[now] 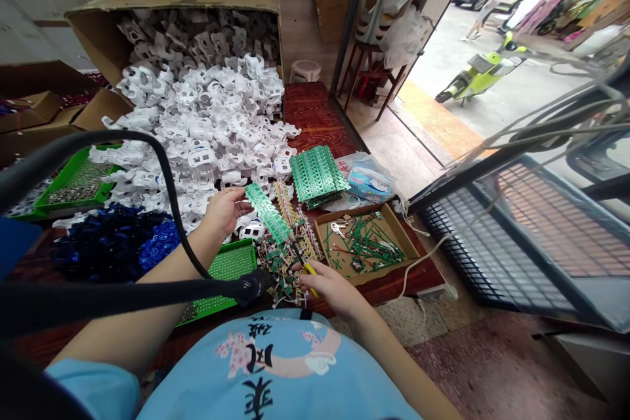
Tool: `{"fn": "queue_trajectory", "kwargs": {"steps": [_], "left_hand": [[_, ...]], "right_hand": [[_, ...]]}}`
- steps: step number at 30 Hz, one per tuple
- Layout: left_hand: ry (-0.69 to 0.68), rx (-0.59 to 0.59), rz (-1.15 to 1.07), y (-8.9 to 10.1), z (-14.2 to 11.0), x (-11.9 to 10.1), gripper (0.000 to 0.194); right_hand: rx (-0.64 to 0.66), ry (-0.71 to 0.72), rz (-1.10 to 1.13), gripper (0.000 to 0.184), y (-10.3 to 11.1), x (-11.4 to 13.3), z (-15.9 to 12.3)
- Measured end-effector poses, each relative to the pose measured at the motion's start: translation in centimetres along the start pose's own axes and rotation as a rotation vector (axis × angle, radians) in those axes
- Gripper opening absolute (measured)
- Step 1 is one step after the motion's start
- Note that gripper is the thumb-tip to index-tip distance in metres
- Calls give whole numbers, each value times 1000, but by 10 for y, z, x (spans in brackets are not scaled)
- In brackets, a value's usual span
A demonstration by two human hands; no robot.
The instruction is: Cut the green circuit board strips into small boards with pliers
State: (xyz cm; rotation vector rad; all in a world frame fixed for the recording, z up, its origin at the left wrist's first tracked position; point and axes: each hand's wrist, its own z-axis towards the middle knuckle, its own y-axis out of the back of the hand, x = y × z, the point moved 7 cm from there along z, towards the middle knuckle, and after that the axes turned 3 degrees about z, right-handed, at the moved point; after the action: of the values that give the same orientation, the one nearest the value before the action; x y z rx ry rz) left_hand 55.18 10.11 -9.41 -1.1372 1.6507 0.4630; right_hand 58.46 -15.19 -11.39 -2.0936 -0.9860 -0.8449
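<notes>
My left hand [226, 210] is closed on the upper left end of a green circuit board strip [267, 212], which slants down to the right. In my right hand [329, 283] is a pair of pliers with yellow handles [310, 269]. Their dark jaws reach the lower end of the strip; whether they grip it I cannot tell. Small cut circuit boards [281, 270] lie in a loose heap under the pliers. Beyond the strip, a stack of green circuit board panels [319, 174] rests on the table.
White plastic shells [211, 125] spill from a large cardboard box [93, 46]. Blue plastic rings [157, 243] and a green tray [233, 270] lie near my left arm. A shallow cardboard box [411, 246] of green strips stands at right. A black cable [165, 170] arches across the left side.
</notes>
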Motion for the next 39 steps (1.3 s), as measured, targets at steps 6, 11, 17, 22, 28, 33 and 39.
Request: {"fn": "queue_trajectory", "kwargs": {"steps": [6, 11, 17, 22, 28, 33, 39], "left_hand": [[-16, 11, 27, -1, -3, -1, 22], [-138, 64, 140, -12, -13, -9, 27], [-397, 186, 282, -36, -35, -32, 25], [-299, 111, 210, -21, -20, -28, 25], [-141, 81, 118, -8, -6, -7, 30], [-79, 73, 109, -10, -9, -5, 30], [-193, 137, 268, -18, -25, -11, 27]], "right_hand": [[-42, 40, -155, 23, 3, -1, 5], [-103, 15, -316, 15, 9, -7, 12], [-119, -56, -350, 17, 13, -22, 23], [-66, -144, -96, 24, 7, -31, 19], [-20, -108, 59, 23, -2, -18, 12], [-14, -45, -27, 20, -2, -12, 12], [-42, -7, -185, 14, 3, -12, 18]]}}
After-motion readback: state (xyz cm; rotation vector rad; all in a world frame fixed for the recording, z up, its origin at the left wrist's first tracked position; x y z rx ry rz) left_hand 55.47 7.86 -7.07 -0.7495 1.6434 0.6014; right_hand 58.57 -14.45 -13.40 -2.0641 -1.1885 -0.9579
